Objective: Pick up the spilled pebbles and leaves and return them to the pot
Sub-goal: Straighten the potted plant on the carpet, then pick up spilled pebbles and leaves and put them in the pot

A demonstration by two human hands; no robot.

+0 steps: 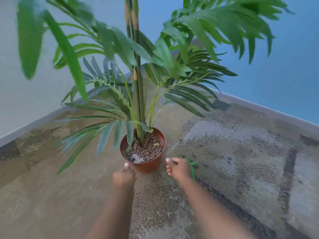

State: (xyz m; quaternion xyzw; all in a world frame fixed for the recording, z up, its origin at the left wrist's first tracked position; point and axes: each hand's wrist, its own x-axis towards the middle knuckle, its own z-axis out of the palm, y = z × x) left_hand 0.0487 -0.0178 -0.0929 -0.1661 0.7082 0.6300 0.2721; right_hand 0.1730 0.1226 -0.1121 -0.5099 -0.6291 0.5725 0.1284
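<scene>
A terracotta-coloured plastic pot (148, 167) stands upright on the carpet and holds a tall artificial palm (138, 94). Brown clay pebbles (151, 149) fill its top, with a small yellow leaf scrap among them. My left hand (124, 176) touches the pot's near-left rim, fingers curled against it. My right hand (177, 168) is just right of the pot, closed around a green leaf stem (190, 167) that sticks out beyond the fingers. A few dark pebbles (229, 158) lie scattered on the carpet to the right. The frame is motion-blurred.
The patterned brown and grey carpet (224, 169) covers the floor. A grey wall (25, 104) at left and a blue wall (284, 75) at right meet in the corner behind the plant. Long fronds (77, 149) hang low over the floor to the pot's left.
</scene>
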